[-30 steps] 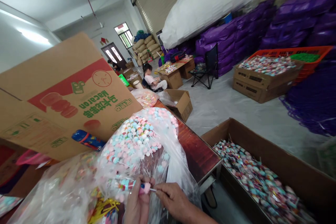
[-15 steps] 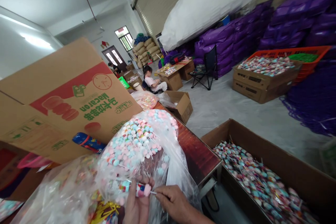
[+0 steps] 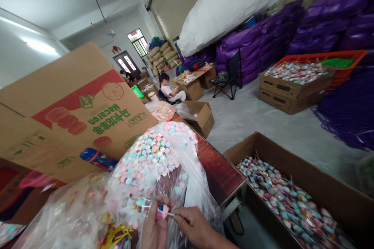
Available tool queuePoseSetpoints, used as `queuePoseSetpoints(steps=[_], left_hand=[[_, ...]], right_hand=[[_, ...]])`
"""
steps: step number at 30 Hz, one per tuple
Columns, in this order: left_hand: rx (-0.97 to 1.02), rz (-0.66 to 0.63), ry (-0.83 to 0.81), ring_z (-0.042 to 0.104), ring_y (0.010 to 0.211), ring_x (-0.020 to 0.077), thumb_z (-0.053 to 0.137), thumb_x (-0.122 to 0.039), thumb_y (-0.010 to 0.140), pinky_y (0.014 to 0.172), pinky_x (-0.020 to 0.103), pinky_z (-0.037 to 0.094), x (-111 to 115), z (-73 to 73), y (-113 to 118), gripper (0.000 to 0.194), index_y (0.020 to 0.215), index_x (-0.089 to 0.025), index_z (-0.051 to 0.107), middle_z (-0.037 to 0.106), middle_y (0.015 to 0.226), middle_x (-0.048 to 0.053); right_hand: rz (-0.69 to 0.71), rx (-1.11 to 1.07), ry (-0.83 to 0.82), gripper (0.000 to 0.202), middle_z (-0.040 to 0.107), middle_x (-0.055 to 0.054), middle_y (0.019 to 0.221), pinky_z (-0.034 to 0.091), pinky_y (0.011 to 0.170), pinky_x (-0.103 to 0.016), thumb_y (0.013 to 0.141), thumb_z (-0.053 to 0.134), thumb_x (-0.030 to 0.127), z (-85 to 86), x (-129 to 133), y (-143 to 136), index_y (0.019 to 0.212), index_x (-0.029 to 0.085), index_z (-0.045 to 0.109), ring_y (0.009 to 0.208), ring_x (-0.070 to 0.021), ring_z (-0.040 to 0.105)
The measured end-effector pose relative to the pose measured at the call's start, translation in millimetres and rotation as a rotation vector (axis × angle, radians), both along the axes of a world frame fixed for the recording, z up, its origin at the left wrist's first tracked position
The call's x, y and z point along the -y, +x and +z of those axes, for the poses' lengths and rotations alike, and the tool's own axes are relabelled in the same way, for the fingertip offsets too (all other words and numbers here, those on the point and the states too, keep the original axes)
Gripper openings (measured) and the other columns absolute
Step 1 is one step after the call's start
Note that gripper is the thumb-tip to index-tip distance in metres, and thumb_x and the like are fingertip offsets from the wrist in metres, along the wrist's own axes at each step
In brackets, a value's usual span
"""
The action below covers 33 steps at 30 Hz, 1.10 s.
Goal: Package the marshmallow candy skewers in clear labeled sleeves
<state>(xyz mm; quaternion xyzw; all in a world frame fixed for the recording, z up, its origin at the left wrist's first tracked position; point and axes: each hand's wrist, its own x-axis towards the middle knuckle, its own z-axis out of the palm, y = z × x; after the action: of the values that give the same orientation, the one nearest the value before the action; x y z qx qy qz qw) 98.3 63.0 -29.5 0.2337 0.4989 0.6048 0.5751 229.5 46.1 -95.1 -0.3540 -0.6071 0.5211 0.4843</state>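
Two bare hands are seen at close work, low in the view, and one candy skewer [image 3: 162, 211] is shared between them. It is gripped by the left hand [image 3: 155, 227], thumb on the near side and fingers curled behind, clamped around the stacked pieces; a pink end is left showing, dark blue right next to it, and more colours are glimpsed past the thumb. At that pink end the thin white stick [image 3: 171, 214] is pinched by the right hand [image 3: 194, 223], thumb and forefinger brought together on it, the other fingers folded and partly hidden. Just beyond the fingertips, a heap of pastel candies [image 3: 154, 149] is spread out, sticks and all, with clear plastic [image 3: 203, 190] gathered in folds beside the right knuckles. Left of the left fingers, yellow strips [image 3: 117, 235] are bunched, and farther out a blue cylindrical item [image 3: 97, 158] is set before a printed carton [image 3: 70, 97]. Past the right hand, a red-brown tabletop [image 3: 216, 163] is exposed, and farther right an open cardboard box [image 3: 309, 175] is loaded with candies. Far ahead of the fingers, a seated person [image 3: 172, 92] is seen near cardboard boxes.
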Motion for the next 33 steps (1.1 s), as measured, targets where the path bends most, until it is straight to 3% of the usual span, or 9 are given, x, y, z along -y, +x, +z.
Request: queuePoseSetpoints(steps=[9,18,21,27,33], left_hand=[[-0.004,0.005,-0.018,0.070,0.078,0.0194,0.100,-0.048,0.050,0.078,0.032,0.063,2,4.3,5,0.047,0.075,-0.017,0.076,0.071,0.077,0.004],[0.032,0.036,0.003,0.075,0.080,0.0223,0.094,-0.047,0.060,0.076,0.035,0.065,2,3.4,-11,0.046,0.095,-0.021,0.080,0.077,0.088,0.006],[0.056,0.050,-0.035,0.076,0.082,0.0231,0.094,-0.047,0.061,0.079,0.035,0.065,2,4.3,-17,0.044,0.092,-0.020,0.080,0.077,0.084,0.005],[0.089,0.076,-0.012,0.074,0.083,0.0220,0.094,-0.043,0.062,0.085,0.038,0.065,3,-7.0,-17,0.038,0.085,-0.017,0.077,0.075,0.086,0.006],[0.071,0.000,0.047,0.073,0.085,0.0221,0.091,-0.046,0.071,0.089,0.038,0.064,7,-15.4,-18,0.034,0.085,-0.018,0.077,0.073,0.084,0.005]], right_hand=[[-0.031,-0.018,0.016,0.050,0.050,0.003,0.059,0.033,0.057,-0.023,0.103,0.043,0.053,0.0,0,0,0.070,0.019,0.058,0.056,-0.0107,0.048],[-0.031,0.003,0.076,0.060,0.049,0.003,0.059,0.034,0.057,-0.023,0.104,0.035,0.062,-1.8,0,0,0.068,0.019,0.057,0.058,-0.0115,0.048],[-0.035,0.029,0.085,0.060,0.053,0.002,0.061,0.036,0.059,-0.024,0.104,0.035,0.062,-4.2,-1,-1,0.070,0.019,0.061,0.061,-0.0126,0.050],[-0.020,0.023,0.054,0.057,0.048,0.003,0.059,0.033,0.058,-0.024,0.103,0.038,0.061,-2.2,0,-1,0.068,0.020,0.057,0.058,-0.0116,0.046],[0.041,0.021,0.039,0.064,0.049,0.003,0.060,0.034,0.058,-0.023,0.101,0.033,0.070,1.4,0,4,0.070,0.020,0.057,0.058,-0.0117,0.046]])
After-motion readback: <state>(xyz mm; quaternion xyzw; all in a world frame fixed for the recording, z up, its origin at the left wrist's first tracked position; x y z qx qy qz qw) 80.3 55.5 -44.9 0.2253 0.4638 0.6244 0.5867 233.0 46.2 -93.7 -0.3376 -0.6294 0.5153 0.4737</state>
